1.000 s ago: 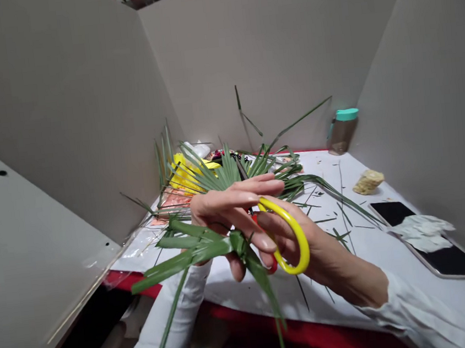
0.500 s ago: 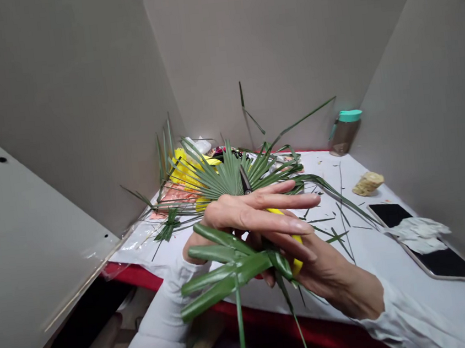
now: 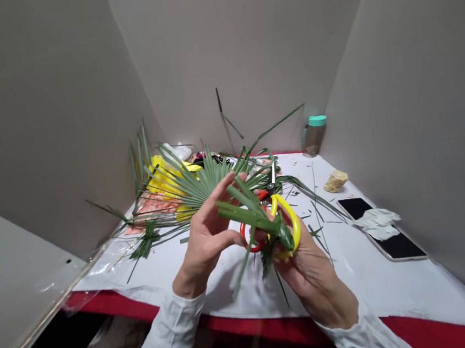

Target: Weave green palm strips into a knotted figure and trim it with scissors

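My right hand (image 3: pixel 308 260) grips scissors (image 3: pixel 292 220) with one yellow and one red handle, blades pointing up and away. The same hand also holds a piece of folded, woven green palm leaf (image 3: pixel 253 216), which lies across the handles with its strips fanned to the left. My left hand (image 3: pixel 209 234) is beside the strips, fingers stretched and thumb apart, the thumb tip close to the red handle. Whether it touches the leaf I cannot tell. Behind both hands lies a large fan palm leaf (image 3: pixel 214 176).
A yellow bag (image 3: pixel 162 177) and an orange packet (image 3: pixel 153 207) lie at the back left. On the right are a bottle with a teal lid (image 3: pixel 315 136), a pale lump (image 3: pixel 336 181), a phone (image 3: pixel 402 247) and crumpled tissue (image 3: pixel 376 222). Grey panels (image 3: pixel 235 46) enclose the white-covered table (image 3: pixel 364 282).
My hands, crossed before, have drawn apart, and my left hand is now left of the woven leaf. The woven leaf has turned and risen. The view has shifted, moving the background leftward.
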A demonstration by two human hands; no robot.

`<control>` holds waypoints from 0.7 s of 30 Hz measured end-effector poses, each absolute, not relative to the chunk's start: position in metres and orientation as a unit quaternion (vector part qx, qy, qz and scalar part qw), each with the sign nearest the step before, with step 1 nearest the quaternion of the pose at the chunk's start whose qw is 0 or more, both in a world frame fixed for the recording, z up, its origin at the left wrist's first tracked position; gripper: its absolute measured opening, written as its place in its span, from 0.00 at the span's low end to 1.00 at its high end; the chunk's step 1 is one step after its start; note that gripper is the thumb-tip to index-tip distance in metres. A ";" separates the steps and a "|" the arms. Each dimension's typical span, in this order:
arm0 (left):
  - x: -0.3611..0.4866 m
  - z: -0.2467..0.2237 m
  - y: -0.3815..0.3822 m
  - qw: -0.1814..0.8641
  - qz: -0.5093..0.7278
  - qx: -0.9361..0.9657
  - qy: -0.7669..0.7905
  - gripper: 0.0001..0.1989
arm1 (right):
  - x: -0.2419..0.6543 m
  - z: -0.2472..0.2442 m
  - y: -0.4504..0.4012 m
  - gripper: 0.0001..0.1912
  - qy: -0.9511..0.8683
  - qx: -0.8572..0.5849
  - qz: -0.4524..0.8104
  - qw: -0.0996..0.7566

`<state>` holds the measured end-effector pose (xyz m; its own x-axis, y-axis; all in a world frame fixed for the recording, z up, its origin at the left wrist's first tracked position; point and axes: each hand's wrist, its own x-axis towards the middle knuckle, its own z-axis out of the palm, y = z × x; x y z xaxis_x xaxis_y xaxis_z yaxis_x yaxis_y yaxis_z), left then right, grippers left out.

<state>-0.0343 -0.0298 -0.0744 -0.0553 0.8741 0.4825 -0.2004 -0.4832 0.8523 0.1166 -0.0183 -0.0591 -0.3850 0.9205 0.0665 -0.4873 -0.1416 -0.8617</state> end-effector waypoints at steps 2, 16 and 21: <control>-0.033 -0.086 -0.033 0.426 0.689 0.489 0.322 0.29 | 0.117 -0.061 -0.014 0.18 -0.403 -0.263 0.692 0.538; -0.022 -0.106 -0.045 0.545 0.623 0.476 0.298 0.20 | 0.120 -0.067 -0.015 0.19 -0.441 -0.274 0.611 0.598; -0.035 -0.094 -0.046 0.541 0.613 0.490 0.302 0.17 | 0.129 -0.070 -0.012 0.19 -0.474 -0.259 0.612 0.577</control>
